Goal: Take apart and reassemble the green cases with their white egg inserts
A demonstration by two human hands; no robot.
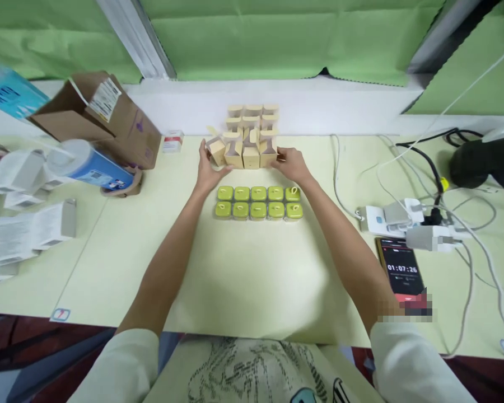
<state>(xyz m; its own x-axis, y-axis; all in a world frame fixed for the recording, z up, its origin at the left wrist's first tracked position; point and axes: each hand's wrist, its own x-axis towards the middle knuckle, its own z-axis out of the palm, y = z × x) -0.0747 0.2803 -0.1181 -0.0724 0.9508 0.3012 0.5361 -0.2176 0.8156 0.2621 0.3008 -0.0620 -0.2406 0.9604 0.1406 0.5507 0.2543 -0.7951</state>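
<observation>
From my remote station I saw both arms stretched over the pale yellow tabletop (109, 263); the left hand (207, 169) had its fingers closed narrowly around the tilted end box of a row of small tan cardboard boxes (244, 155) at the table's far middle; the right hand (293, 164) curled against the row's other end, touching it, though I could not tell whether it gripped; more stacked tan boxes (252, 116) stood just behind; ten green square lidded jars (258, 202) lay in two rows between the wrists; a black phone (401, 268) showing a timer lay well to the right.
</observation>
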